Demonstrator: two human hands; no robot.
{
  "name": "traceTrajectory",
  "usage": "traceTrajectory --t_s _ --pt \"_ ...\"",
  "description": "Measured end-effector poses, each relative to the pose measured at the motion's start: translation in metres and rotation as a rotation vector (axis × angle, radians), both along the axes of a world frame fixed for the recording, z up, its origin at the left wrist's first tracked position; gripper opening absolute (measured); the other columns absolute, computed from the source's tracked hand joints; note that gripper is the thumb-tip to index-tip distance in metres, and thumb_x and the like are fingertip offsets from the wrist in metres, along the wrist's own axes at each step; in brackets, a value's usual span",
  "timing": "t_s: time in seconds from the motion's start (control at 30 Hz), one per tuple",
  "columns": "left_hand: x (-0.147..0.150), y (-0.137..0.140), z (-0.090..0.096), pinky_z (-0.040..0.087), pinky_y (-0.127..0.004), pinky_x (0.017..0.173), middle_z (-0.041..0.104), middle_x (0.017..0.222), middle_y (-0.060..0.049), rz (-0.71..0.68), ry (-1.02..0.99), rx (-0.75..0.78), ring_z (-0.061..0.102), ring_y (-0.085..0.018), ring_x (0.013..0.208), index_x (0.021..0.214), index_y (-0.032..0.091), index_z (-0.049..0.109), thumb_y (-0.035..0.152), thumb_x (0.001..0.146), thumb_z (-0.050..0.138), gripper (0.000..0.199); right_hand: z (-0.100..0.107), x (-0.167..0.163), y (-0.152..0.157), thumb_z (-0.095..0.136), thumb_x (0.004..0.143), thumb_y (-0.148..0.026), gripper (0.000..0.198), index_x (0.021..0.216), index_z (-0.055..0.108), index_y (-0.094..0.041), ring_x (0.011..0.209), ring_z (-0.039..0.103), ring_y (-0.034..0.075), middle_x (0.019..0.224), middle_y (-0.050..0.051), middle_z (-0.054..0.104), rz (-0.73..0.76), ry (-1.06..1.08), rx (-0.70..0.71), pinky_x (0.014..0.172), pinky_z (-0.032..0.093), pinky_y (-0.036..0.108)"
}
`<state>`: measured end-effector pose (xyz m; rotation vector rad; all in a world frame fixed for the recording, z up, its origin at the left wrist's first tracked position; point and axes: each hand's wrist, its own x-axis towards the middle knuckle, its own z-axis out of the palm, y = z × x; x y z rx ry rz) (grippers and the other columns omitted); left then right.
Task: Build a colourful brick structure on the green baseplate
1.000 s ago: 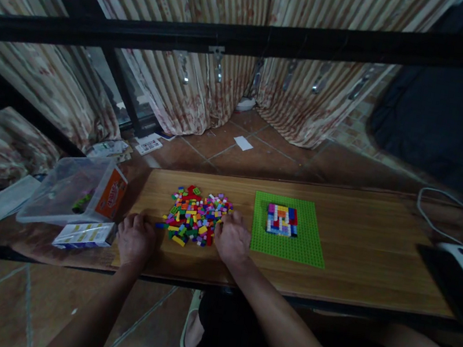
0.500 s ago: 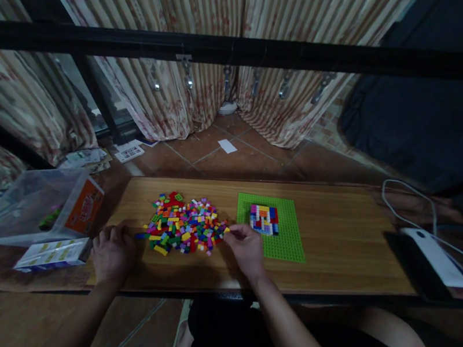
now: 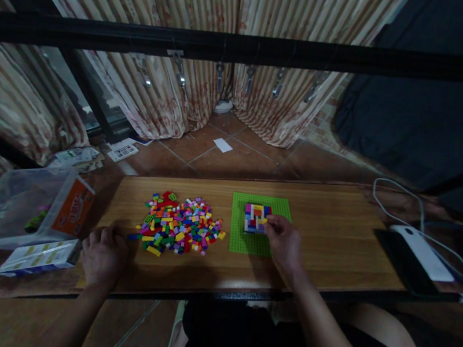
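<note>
My right hand (image 3: 287,246) is over the green baseplate (image 3: 242,245), with thumb and fingertips pinched on a small yellow brick (image 3: 263,221). Just beneath and beside the fingertips is a block of joined bricks (image 3: 252,224) in several colours, fixed on the plate. The fingers partly cover its right side. At the left end of the table my left hand (image 3: 103,256) rests palm down on the wood, fingers loosely bent and apart, holding nothing. A pile of loose coloured bricks (image 3: 182,224) lies between it and the baseplate.
A clear plastic bin (image 3: 11,203) with an orange label and a white box (image 3: 40,256) stand left of my left hand. On the wooden table's (image 3: 336,231) right lie a dark pad (image 3: 397,261), a white device (image 3: 423,254) and a cable (image 3: 397,208). A black rail (image 3: 251,50) crosses beyond.
My right hand has moved from the pile's right edge to the right, over the joined bricks, carrying the yellow brick. The left hand stays resting on the table. The view has shifted slightly.
</note>
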<state>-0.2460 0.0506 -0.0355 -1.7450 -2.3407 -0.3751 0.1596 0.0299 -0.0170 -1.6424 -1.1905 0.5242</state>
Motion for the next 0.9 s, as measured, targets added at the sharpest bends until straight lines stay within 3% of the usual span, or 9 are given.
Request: traceTrajectory --t_s 0.13,0.33,0.57,0.9 --pt "0.000 0.000 0.000 0.045 -0.043 0.080 0.060 0.108 -0.018 0.014 0.014 -0.028 0.054 -0.033 0.099 0.117 0.011 0.061 0.028 0.088 0.039 0.040 0.011 0.038 0.014 0.054 0.081 -0.028 0.021 0.090 0.068 -0.015 0.077 0.066 0.021 0.086 0.009 0.071 0.057 -0.322 -0.063 0.073 0.050 0.035" --pt "0.001 0.000 0.003 0.045 -0.043 0.083 0.059 0.111 -0.018 0.016 -0.003 -0.044 0.054 -0.033 0.101 0.117 0.011 0.062 0.028 0.088 0.038 0.041 0.013 0.043 0.026 0.048 0.086 -0.017 0.020 0.093 0.067 -0.018 0.085 0.063 0.020 0.095 0.009 0.068 0.325 -0.637 -0.083 0.080 0.048 0.031" --pt "0.000 0.000 0.001 0.045 -0.043 0.085 0.060 0.110 -0.017 -0.009 0.013 -0.018 0.055 -0.032 0.100 0.117 0.011 0.062 0.027 0.087 0.041 0.040 0.023 0.045 0.033 0.046 0.088 -0.014 0.023 0.093 0.068 -0.019 0.087 0.061 0.020 0.094 0.008 0.067 0.457 -0.790 -0.152 0.079 0.045 0.029" --pt "0.000 0.001 0.001 0.046 -0.044 0.086 0.060 0.112 -0.018 0.008 0.011 -0.041 0.054 -0.033 0.102 0.116 0.010 0.061 0.027 0.088 0.040 0.040 0.020 0.051 0.039 0.043 0.088 -0.014 0.028 0.093 0.070 -0.019 0.085 0.061 0.019 0.092 0.008 0.067 0.544 -0.849 -0.130 0.079 0.045 0.028"
